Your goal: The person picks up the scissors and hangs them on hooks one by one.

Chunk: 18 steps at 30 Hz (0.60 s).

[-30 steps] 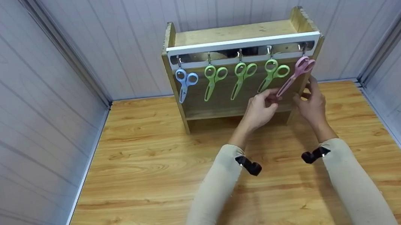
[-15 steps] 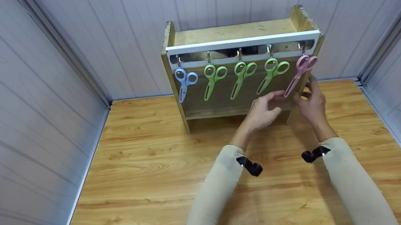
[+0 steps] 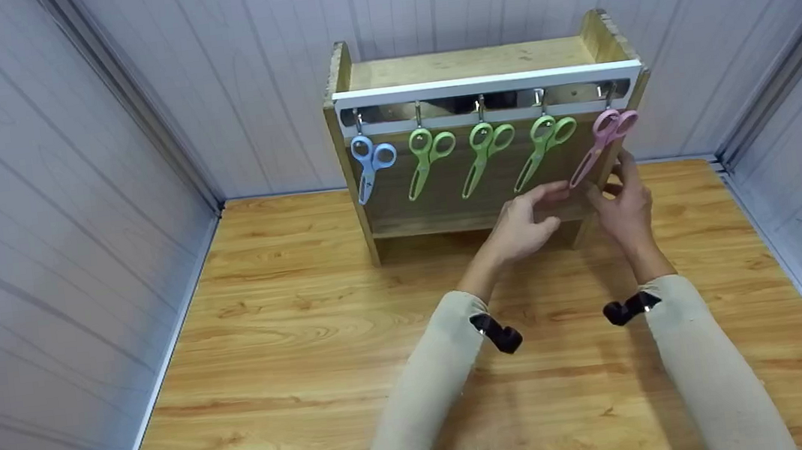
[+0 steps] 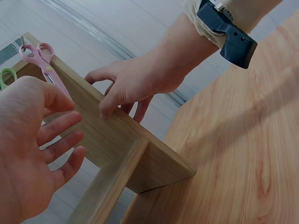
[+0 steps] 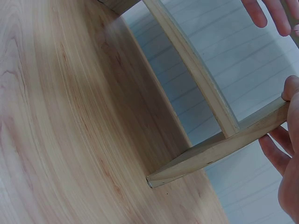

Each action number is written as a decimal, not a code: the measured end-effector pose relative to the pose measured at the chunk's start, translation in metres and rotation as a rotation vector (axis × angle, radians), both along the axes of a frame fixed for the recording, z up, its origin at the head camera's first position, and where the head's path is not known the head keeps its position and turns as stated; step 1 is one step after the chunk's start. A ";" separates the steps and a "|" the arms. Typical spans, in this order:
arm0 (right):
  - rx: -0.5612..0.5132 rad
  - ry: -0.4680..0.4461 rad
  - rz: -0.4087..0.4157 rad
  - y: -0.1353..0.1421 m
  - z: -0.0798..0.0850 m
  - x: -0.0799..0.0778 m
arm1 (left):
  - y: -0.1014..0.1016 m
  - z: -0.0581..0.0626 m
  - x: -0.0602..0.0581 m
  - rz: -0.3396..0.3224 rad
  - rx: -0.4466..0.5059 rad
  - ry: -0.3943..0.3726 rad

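Observation:
Pink scissors (image 3: 601, 142) hang tilted from the rightmost hook of a wooden rack (image 3: 473, 63). Just left of their tip is my left hand (image 3: 518, 227), fingers loosely bent. In the left wrist view, the left index finger (image 4: 60, 100) lies at the tip of the pink scissors (image 4: 48, 70); whether it touches is unclear. My right hand (image 3: 624, 211) grips the rack's right side panel (image 5: 215, 150), thumb on the front edge and fingers round the outer side. Three green scissors (image 3: 483, 151) and blue scissors (image 3: 368, 164) hang on the other hooks.
A white rail (image 3: 386, 97) with metal hooks runs across the rack's front. The rack stands on a wood-grain floor (image 3: 295, 358) near the back wall (image 3: 279, 80). Panelled walls close in the left and right sides.
The pink scissors have swung right and hang with their tip farther right than before. My left hand has shifted slightly right. The right hand keeps its grip on the side panel.

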State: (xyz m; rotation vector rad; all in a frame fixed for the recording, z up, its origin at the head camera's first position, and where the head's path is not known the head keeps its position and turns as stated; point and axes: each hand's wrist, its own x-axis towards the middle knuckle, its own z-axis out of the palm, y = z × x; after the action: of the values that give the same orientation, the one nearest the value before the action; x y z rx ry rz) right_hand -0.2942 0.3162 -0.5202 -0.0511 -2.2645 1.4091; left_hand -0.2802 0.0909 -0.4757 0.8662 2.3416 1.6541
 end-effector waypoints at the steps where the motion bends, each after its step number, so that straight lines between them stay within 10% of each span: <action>1: 0.001 0.000 0.000 0.000 0.000 0.000 | 0.000 0.000 0.000 0.003 -0.002 -0.003; 18: 0.018 -0.005 -0.008 0.000 -0.002 -0.001 | -0.015 -0.004 0.007 0.011 -0.003 0.009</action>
State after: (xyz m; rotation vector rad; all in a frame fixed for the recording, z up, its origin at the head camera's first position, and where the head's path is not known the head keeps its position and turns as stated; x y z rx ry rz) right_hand -0.2952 0.3164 -0.5218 -0.0574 -2.2788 1.3857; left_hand -0.2733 0.0757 -0.4802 0.8634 2.3586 1.6533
